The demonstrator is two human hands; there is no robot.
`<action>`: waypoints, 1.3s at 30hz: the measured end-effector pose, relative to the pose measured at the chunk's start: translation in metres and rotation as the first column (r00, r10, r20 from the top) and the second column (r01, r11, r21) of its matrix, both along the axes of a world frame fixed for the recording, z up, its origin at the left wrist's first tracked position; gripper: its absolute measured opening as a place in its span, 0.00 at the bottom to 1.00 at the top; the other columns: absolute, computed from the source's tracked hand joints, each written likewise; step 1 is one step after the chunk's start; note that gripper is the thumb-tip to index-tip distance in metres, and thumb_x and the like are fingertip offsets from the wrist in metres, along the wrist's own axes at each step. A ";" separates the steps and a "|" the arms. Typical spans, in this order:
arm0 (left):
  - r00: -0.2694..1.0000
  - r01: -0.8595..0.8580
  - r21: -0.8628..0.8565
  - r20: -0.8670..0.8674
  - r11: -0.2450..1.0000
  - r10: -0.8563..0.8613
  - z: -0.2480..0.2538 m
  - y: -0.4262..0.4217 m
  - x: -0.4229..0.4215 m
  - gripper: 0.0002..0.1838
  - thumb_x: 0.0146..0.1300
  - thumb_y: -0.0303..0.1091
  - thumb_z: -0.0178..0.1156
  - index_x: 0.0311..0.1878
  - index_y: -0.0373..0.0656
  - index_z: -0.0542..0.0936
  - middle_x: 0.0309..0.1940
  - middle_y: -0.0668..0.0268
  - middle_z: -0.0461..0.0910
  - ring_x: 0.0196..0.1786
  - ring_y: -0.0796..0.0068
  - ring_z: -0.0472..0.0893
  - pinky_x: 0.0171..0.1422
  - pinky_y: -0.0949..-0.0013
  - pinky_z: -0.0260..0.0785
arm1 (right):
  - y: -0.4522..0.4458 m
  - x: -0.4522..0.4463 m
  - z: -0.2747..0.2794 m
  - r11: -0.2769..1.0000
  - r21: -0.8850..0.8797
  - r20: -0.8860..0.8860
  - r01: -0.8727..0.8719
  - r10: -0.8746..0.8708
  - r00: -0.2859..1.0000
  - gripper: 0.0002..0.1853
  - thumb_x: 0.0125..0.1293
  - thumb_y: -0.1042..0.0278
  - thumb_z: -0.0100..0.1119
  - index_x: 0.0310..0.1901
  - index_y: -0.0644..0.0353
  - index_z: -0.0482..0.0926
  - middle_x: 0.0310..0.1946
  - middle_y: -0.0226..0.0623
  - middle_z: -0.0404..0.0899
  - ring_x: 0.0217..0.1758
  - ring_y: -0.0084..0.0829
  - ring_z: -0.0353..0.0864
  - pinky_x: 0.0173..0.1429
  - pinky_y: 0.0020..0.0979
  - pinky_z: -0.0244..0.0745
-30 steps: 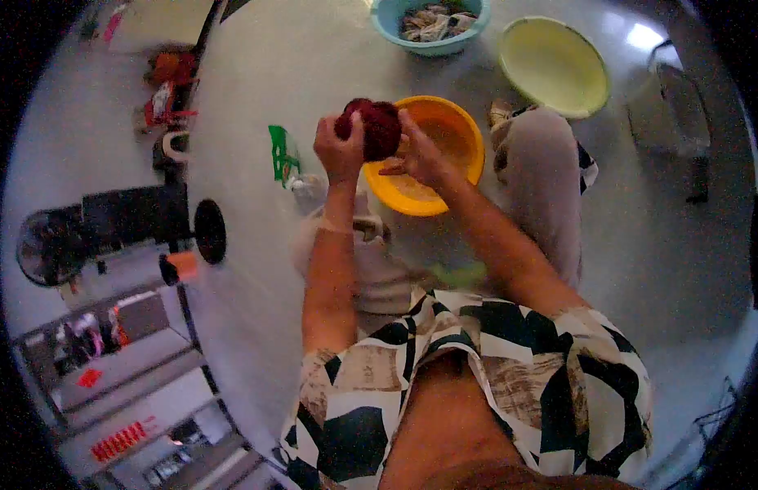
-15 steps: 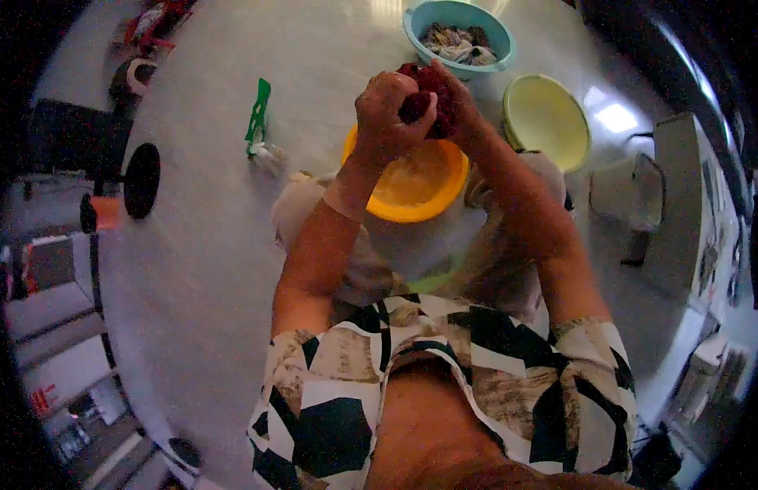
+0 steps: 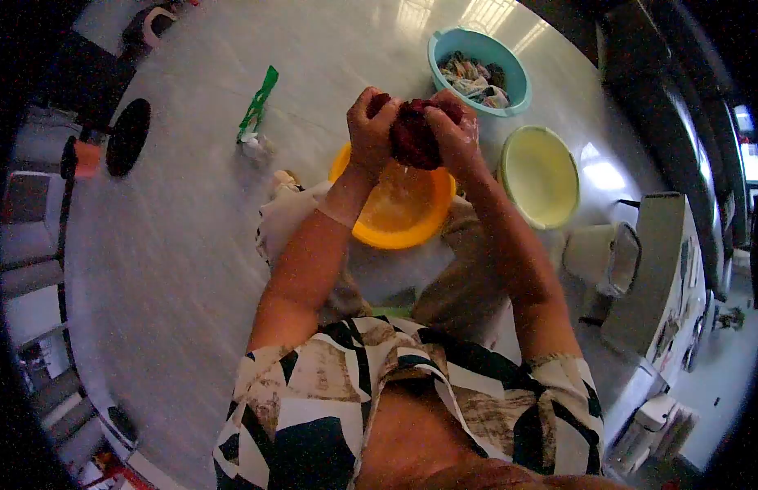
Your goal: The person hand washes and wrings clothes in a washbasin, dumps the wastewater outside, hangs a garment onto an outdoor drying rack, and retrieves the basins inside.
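A dark red, wet cloth is bunched between my two hands above an orange basin. My left hand is closed on one end of it, with a bit of red showing at the top of the fist. At the other end, my right hand grips the cloth, its thumb pressed over the top. Drops fall from the cloth toward the cloudy water in the basin, which stands on the floor between my knees.
A blue basin holding several wet cloths stands ahead on the right. Nearer is a pale yellow basin. A green plastic packet lies on the floor at the left. A white bin stands beside a white cabinet.
My hands have moved apart, and the cloth now stretches between them and hangs lower. The head view has shifted, so the basins appear lower.
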State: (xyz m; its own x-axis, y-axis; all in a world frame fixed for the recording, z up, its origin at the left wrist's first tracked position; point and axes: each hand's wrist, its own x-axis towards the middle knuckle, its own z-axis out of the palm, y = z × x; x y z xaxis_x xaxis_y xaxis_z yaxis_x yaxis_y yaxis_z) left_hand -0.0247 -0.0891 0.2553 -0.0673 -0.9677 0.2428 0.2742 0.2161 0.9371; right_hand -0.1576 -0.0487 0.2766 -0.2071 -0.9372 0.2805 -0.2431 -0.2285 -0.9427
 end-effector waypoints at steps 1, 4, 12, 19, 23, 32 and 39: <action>0.988 -0.031 -0.166 0.146 0.986 0.056 -0.006 -0.001 0.000 0.08 0.54 0.28 0.56 0.24 0.38 0.69 0.20 0.66 0.70 0.25 0.77 0.70 0.32 0.71 0.66 | 0.003 0.000 0.002 1.000 -0.005 -0.038 -0.005 0.005 0.999 0.10 0.52 0.67 0.55 0.24 0.64 0.69 0.19 0.35 0.68 0.26 0.25 0.68 0.32 0.31 0.66; 0.870 0.006 -0.548 0.415 0.836 0.266 -0.027 -0.020 -0.003 0.05 0.51 0.27 0.56 0.24 0.38 0.71 0.23 0.63 0.72 0.28 0.70 0.74 0.33 0.70 0.67 | -0.002 -0.003 0.004 1.000 -0.010 -0.180 -0.023 0.020 0.983 0.10 0.52 0.67 0.54 0.24 0.65 0.69 0.19 0.40 0.69 0.24 0.32 0.68 0.31 0.34 0.66; 0.677 0.316 -0.507 0.713 0.802 0.184 -0.053 -0.036 -0.013 0.08 0.42 0.35 0.62 0.26 0.45 0.75 0.25 0.63 0.77 0.36 0.61 0.77 0.44 0.62 0.72 | 0.002 -0.014 -0.006 0.998 -0.059 -0.415 0.002 -0.027 0.909 0.13 0.55 0.61 0.50 0.28 0.66 0.71 0.22 0.50 0.72 0.28 0.47 0.72 0.35 0.40 0.67; 0.978 0.083 0.025 0.189 0.996 -0.086 -0.075 -0.056 -0.022 0.13 0.49 0.40 0.63 0.33 0.43 0.77 0.29 0.63 0.79 0.36 0.66 0.78 0.43 0.66 0.71 | -0.033 -0.013 -0.037 0.944 0.225 -0.058 0.240 -0.233 0.971 0.14 0.56 0.61 0.50 0.31 0.67 0.74 0.27 0.49 0.77 0.32 0.47 0.76 0.38 0.38 0.70; 0.973 -0.028 0.125 0.230 0.992 -0.001 0.006 -0.024 -0.013 0.24 0.48 0.50 0.66 0.36 0.37 0.76 0.31 0.62 0.78 0.35 0.69 0.78 0.43 0.67 0.71 | -0.059 -0.031 -0.077 0.965 0.234 0.145 0.122 -0.159 0.977 0.14 0.60 0.58 0.51 0.36 0.62 0.76 0.31 0.35 0.77 0.33 0.30 0.77 0.42 0.31 0.72; 0.778 0.070 -0.542 0.555 0.838 0.294 0.001 -0.005 -0.006 0.27 0.39 0.53 0.72 0.35 0.43 0.76 0.34 0.59 0.77 0.39 0.57 0.78 0.45 0.60 0.72 | -0.025 -0.008 -0.025 0.890 0.160 0.848 -0.427 0.098 0.521 0.22 0.63 0.47 0.53 0.45 0.59 0.76 0.34 0.37 0.79 0.35 0.30 0.79 0.40 0.30 0.77; 0.961 -0.017 -0.210 0.267 0.978 0.075 0.004 -0.017 -0.010 0.19 0.46 0.45 0.68 0.24 0.39 0.74 0.17 0.63 0.74 0.21 0.71 0.73 0.31 0.69 0.69 | -0.029 -0.010 -0.028 0.981 0.194 0.512 0.022 -0.120 0.850 0.14 0.54 0.59 0.63 0.34 0.62 0.78 0.30 0.34 0.78 0.31 0.25 0.76 0.37 0.28 0.73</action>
